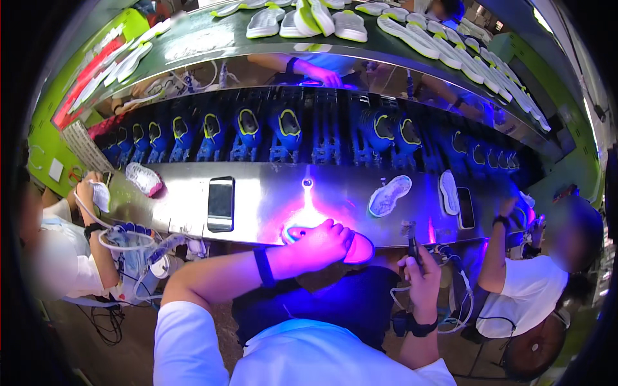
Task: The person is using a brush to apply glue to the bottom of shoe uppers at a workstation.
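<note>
My left hand (324,243) is closed around a shoe (362,249) at the near edge of the metal workbench. Pink and violet light floods the shoe, so its true colour is hard to tell. One end sticks out to the right of my fingers, the other to the left. In my right hand (421,273) is a small brush (411,237) with a dark handle, held upright with its bristles up. The brush is to the right of the shoe and apart from it. Beyond the brush, a whitish shoe sole (389,195) lies on the bench.
A lamp (308,183) shines on the bench. Two phones (221,204) and another sole (449,192) lie there too. Blue shoes (248,125) pass behind on a conveyor, below a shelf of white soles (349,27). Co-workers sit at left (71,251) and right (524,283).
</note>
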Available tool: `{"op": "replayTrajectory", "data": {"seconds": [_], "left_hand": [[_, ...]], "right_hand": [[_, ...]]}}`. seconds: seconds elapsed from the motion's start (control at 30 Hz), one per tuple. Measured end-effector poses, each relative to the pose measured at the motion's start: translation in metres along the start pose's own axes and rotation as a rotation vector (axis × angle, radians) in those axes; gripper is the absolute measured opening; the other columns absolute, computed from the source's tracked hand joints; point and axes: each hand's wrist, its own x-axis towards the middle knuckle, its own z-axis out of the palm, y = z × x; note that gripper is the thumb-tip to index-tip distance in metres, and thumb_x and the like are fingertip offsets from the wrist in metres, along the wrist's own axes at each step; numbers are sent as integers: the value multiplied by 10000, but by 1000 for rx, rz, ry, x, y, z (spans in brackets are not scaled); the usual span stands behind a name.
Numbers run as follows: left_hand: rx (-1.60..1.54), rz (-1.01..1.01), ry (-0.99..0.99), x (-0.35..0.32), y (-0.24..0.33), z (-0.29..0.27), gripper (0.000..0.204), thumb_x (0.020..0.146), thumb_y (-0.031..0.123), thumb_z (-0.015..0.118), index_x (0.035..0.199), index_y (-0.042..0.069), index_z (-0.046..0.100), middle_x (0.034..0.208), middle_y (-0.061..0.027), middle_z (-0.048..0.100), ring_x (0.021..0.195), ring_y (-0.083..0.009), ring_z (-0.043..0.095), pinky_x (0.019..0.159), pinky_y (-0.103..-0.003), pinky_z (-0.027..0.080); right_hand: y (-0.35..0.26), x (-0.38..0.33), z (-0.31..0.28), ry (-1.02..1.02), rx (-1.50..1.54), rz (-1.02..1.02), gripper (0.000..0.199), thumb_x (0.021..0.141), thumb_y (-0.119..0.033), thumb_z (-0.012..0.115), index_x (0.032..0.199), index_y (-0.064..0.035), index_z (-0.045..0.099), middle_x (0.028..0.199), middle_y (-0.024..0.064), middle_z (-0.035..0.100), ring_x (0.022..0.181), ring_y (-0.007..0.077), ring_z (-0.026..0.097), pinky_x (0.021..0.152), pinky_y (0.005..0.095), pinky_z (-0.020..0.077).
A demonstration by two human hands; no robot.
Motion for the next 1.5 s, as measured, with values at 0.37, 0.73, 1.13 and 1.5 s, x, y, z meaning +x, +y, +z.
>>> {"op": "replayTrajectory", "data": {"seconds": [0.37,0.73,1.13,1.5], "left_hand": [[-660,-496,519,-71,-3,-64,897,689,437,899,1366,-24,533,1293,-212,605,1161,-389,621,1028,-532,500],[-692,-432,365,-116,56,-48,581,880,235,698,1359,-57,546,1421,-242,575,1380,-398,521,1185,-620,318],[-636,-299,299,-123,53,-49,507,860,145,608,1328,-51,608,1434,-224,584,1406,-384,505,1185,-610,333],[-603,-227,237,-114,44,-56,519,874,216,651,1306,-66,601,1439,-264,564,1395,-418,507,1186,-631,304]], "right_hand": [[19,6,35,-201,-186,-23,401,955,-18,664,1354,16,629,1074,107,740,947,150,683,904,303,531],[17,41,90,-335,-377,-129,385,962,-77,685,1335,7,643,1181,168,740,1094,244,710,970,353,525],[35,10,70,-478,-249,47,449,980,-124,696,1388,35,595,1025,38,697,861,93,627,824,273,520],[21,-51,41,-534,-155,188,414,960,-117,707,1348,10,636,1023,108,748,883,146,695,850,307,553]]}}
